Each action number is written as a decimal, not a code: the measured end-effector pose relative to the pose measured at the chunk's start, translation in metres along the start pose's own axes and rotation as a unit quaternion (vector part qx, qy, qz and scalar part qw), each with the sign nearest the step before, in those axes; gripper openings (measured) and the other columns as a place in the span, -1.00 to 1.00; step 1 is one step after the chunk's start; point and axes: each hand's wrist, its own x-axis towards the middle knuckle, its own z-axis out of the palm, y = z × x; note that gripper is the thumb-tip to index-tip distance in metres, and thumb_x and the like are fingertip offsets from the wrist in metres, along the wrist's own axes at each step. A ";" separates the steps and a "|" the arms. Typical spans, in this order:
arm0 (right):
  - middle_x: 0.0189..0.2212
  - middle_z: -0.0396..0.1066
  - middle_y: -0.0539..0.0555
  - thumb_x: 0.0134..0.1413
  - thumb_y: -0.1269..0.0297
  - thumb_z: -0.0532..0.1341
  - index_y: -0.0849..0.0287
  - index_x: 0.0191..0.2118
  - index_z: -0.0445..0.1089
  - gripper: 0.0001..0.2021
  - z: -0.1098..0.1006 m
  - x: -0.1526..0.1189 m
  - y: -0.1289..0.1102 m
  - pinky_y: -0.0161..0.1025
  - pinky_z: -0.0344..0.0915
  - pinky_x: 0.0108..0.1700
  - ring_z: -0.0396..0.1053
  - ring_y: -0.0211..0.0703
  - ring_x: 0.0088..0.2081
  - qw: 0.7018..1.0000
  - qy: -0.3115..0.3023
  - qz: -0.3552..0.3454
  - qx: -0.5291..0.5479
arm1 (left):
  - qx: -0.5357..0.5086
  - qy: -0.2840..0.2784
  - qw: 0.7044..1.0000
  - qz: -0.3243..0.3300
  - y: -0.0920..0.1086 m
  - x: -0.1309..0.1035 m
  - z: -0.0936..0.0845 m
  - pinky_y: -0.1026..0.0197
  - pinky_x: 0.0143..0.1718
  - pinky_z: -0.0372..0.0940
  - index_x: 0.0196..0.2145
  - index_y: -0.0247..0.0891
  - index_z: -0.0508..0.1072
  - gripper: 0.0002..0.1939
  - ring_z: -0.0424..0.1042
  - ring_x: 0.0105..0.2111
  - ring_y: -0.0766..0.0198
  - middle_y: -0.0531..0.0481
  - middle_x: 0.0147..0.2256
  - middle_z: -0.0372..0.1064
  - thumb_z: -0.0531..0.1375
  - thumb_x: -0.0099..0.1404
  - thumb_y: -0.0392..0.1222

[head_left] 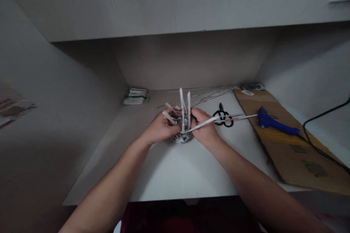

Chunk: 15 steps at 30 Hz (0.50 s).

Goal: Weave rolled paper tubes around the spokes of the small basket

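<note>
At the middle of the white table (175, 178), my left grip (164, 126) and right grip (202, 125) pinch the sides of a small, round, grey-and-white woven-paper basket (181, 138), its low wall apparently woven, its protruding white paper rods (189, 107) not yet worked in.

No lettering, number or sign can be read

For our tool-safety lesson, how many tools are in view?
2: black-handled scissors on the white desk beside the right hand, and a blue glue gun on the cardboard. Others could be hidden from view.
</note>
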 end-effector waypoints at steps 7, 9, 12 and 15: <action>-0.45 0.38 -0.02 0.07 0.45 0.08 0.13 -0.35 0.32 -0.89 -0.002 -0.001 -0.005 -0.31 0.21 -0.33 0.33 -0.20 -0.38 0.995 -0.004 0.036 0.093 | -0.154 -0.131 0.974 -0.100 -0.004 0.000 -0.035 0.21 -0.22 0.41 -0.02 -0.26 0.44 -0.58 0.47 -0.18 0.21 -0.17 -0.12 0.47 0.32 0.14 -0.23; -0.46 0.36 -0.03 0.08 0.44 0.09 0.14 -0.36 0.33 -0.89 -0.001 -0.003 -0.008 -0.30 0.21 -0.34 0.32 -0.21 -0.39 0.993 -0.023 0.033 0.107 | -0.139 -0.114 0.977 -0.118 -0.008 0.002 -0.036 0.25 -0.31 0.41 -0.08 -0.28 0.47 -0.63 0.48 -0.29 0.27 -0.13 -0.20 0.49 0.33 0.13 -0.19; -0.44 0.38 -0.02 0.08 0.43 0.10 0.14 -0.34 0.36 -0.89 0.002 -0.006 -0.010 -0.29 0.23 -0.33 0.33 -0.20 -0.38 0.989 -0.044 0.036 0.135 | -0.116 -0.113 0.979 -0.123 -0.009 0.004 -0.035 0.30 -0.39 0.37 -0.16 -0.29 0.47 -0.66 0.46 -0.38 0.33 -0.07 -0.27 0.49 0.36 0.09 -0.17; -0.40 0.41 -0.01 0.09 0.43 0.11 0.12 -0.30 0.41 -0.86 0.004 -0.007 -0.012 -0.29 0.25 -0.31 0.35 -0.20 -0.35 0.986 -0.052 0.039 0.155 | -0.103 -0.119 0.979 -0.130 -0.006 0.004 -0.033 0.30 -0.41 0.35 -0.23 -0.32 0.47 -0.68 0.44 -0.42 0.34 -0.04 -0.36 0.49 0.37 0.06 -0.16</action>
